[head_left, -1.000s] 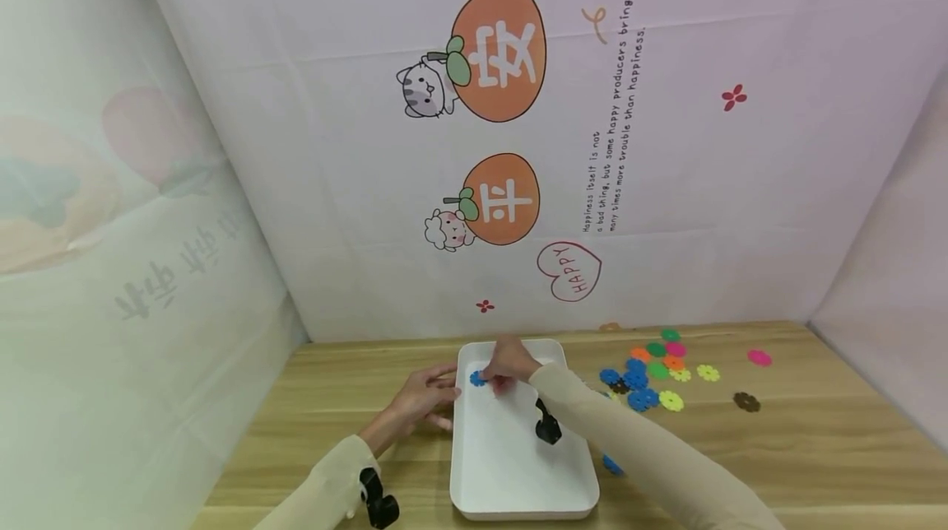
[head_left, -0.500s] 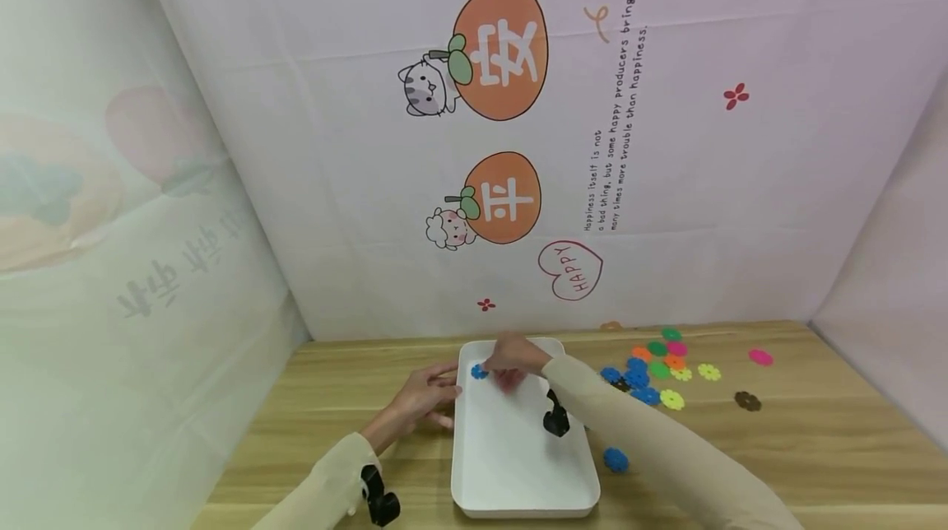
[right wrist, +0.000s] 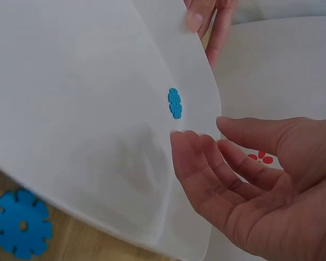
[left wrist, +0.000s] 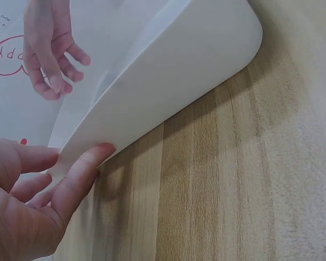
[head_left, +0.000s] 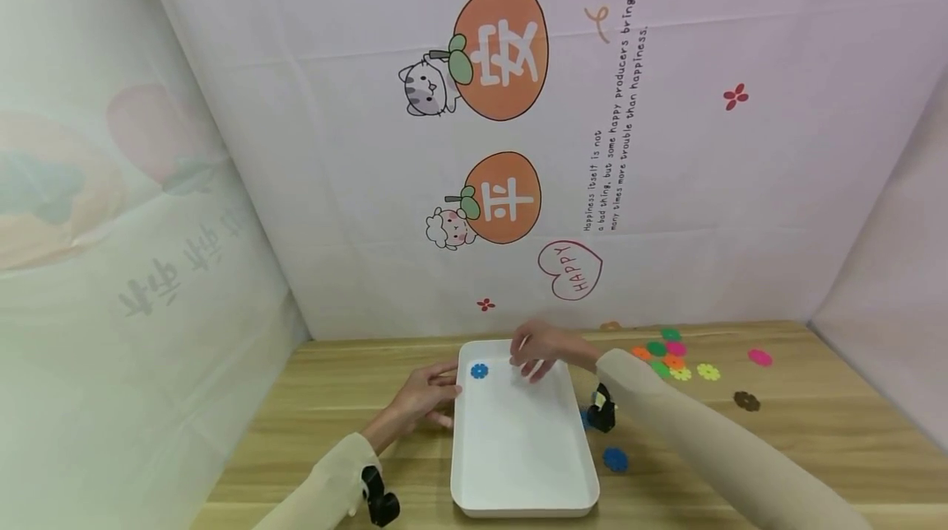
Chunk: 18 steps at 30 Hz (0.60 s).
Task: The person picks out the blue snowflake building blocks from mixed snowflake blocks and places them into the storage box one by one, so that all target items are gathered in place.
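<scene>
A white rectangular tray (head_left: 526,448) lies on the wooden table, with one blue notched plastic disc (head_left: 479,370) inside its far left corner. My left hand (head_left: 422,394) rests against the tray's left side; in the left wrist view its fingertips (left wrist: 103,149) touch the outer wall and rim. Over the tray's far right part hovers my right hand (head_left: 544,349), fingers loosely bent and nothing between them. From the right wrist camera, the blue disc (right wrist: 175,103) lies flat on the tray floor, a little apart from the right fingertips (right wrist: 182,141).
Several coloured notched discs (head_left: 674,361) are scattered right of the tray, partly hidden by the right forearm. A lone blue disc (head_left: 615,459) lies near the tray's right side, a brown one (head_left: 747,401) farther right. A printed white cloth (head_left: 370,184) stands behind the table.
The blue disc shifted slightly toward the tray's far end under my right hand. That hand then let go of it and moved right. My left hand stays at the tray's side.
</scene>
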{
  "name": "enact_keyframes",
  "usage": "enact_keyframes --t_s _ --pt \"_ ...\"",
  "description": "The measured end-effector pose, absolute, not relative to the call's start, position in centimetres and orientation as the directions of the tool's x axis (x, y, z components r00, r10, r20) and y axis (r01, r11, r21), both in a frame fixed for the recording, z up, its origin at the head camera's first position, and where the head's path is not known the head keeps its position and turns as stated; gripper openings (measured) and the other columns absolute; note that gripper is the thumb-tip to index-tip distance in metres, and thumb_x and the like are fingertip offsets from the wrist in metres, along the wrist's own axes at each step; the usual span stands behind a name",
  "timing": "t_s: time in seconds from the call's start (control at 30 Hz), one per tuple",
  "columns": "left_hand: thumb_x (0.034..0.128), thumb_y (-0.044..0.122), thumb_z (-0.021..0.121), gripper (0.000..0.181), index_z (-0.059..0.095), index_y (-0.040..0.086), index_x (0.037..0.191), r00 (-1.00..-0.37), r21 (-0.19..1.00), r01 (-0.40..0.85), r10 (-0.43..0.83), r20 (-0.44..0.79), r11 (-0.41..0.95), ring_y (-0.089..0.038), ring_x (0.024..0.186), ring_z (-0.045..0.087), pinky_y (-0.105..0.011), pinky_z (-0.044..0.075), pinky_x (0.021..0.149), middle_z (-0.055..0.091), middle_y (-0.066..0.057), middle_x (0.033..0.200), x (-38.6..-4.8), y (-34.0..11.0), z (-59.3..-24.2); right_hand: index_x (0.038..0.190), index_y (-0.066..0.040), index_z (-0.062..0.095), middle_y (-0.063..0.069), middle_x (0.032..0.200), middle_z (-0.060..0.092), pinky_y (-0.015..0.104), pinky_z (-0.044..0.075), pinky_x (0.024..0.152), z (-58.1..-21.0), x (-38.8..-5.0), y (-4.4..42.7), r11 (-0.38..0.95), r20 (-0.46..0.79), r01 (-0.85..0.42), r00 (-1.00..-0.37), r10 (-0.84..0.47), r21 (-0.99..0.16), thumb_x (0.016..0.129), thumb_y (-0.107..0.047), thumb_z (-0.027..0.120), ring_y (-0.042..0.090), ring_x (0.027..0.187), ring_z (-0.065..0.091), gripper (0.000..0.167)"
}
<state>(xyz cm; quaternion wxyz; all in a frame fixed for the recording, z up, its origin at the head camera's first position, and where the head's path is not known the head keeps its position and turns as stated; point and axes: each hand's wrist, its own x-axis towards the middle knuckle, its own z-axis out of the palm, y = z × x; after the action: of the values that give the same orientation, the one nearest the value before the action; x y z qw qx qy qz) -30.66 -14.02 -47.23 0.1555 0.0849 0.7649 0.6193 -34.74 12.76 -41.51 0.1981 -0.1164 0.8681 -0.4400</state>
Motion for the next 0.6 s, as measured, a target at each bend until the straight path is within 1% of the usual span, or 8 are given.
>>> enact_keyframes --t_s 0.13,0.27,0.37,0.4,0.5,0.57,0.6 --pt "0.102 0.004 0.063 0.056 0.044 -0.005 0.154 -0.94 0.974 -0.052 0.318 -0.122 0.22 -0.04 0.113 0.071 -0.037 0.068 0.063 0.056 -0.034 0.145 -30.6 -14.0 -47.1 0.106 0.004 0.065 0.022 0.102 0.07 0.045 0.069 0.075 -41.3 -34.3 14.3 0.574 -0.209 -0.052 -0.901 -0.379 -0.817 0.1 -0.004 0.067 0.035 0.087 0.073 0.01" --pt "0.1018 0.003 0.063 0.055 0.046 -0.006 0.153 -0.944 0.972 -0.041 0.31 -0.113 0.23 -0.038 0.107 0.073 -0.037 0.067 0.061 0.059 -0.034 0.141 -30.3 -14.0 -46.9 0.102 0.004 0.065 0.023 0.1 0.069 0.044 0.069 0.071 -41.5 -33.5 16.0 0.554 -0.172 -0.059 -0.919 -0.355 -0.831 0.101 -0.003 0.065 0.032 0.082 0.072 0.007" --pt "0.1017 0.003 0.063 0.055 0.046 -0.006 0.153 -0.946 0.971 -0.036 0.306 -0.11 0.237 -0.037 0.106 0.074 -0.037 0.067 0.06 0.06 -0.033 0.14 -30.3 -14.0 -46.8 0.101 0.004 0.063 0.021 0.095 0.068 0.045 0.068 0.069 -41.7 -32.9 17.8 0.537 -0.122 -0.099 -0.925 -0.361 -0.837 0.103 -0.004 0.064 0.028 0.076 0.07 0.009" --pt "0.1016 0.003 0.063 0.055 0.046 -0.006 0.153 -0.947 0.97 -0.034 0.303 -0.108 0.24 -0.037 0.106 0.074 -0.037 0.067 0.06 0.06 -0.033 0.14 -30.3 -14.0 -46.8 0.1 0.005 0.062 0.021 0.092 0.068 0.046 0.068 0.067 -41.8 -32.8 18.5 0.531 -0.108 -0.12 -0.919 -0.378 -0.839 0.102 -0.004 0.063 0.028 0.074 0.069 0.01" --pt "0.1011 0.003 0.064 0.055 0.047 -0.006 0.152 -0.949 0.97 -0.034 0.297 -0.108 0.242 -0.037 0.106 0.074 -0.037 0.067 0.06 0.061 -0.033 0.139 -30.3 -14.0 -46.9 0.099 0.007 0.06 0.018 0.084 0.066 0.042 0.063 0.06 -42.0 -32.4 20.4 0.511 -0.076 -0.183 -0.892 -0.445 -0.84 0.101 -0.001 0.063 0.024 0.066 0.063 0.009" --pt "0.1009 0.003 0.064 0.054 0.047 -0.007 0.152 -0.949 0.97 -0.034 0.296 -0.107 0.239 -0.037 0.106 0.074 -0.037 0.067 0.06 0.061 -0.033 0.139 -30.4 -14.0 -47.0 0.099 0.009 0.059 0.016 0.079 0.065 0.037 0.058 0.055 -42.3 -32.3 21.4 0.518 -0.074 -0.223 -0.868 -0.491 -0.826 0.098 0.003 0.063 0.022 0.063 0.059 0.007" --pt "0.1009 0.003 0.065 0.054 0.048 -0.007 0.152 -0.949 0.971 -0.034 0.297 -0.106 0.239 -0.037 0.107 0.074 -0.037 0.067 0.059 0.061 -0.033 0.139 -30.5 -14.0 -47.0 0.099 0.009 0.059 0.016 0.078 0.064 0.035 0.057 0.054 -42.4 -32.3 21.8 0.525 -0.078 -0.244 -0.853 -0.517 -0.815 0.097 0.004 0.063 0.022 0.062 0.059 0.006"
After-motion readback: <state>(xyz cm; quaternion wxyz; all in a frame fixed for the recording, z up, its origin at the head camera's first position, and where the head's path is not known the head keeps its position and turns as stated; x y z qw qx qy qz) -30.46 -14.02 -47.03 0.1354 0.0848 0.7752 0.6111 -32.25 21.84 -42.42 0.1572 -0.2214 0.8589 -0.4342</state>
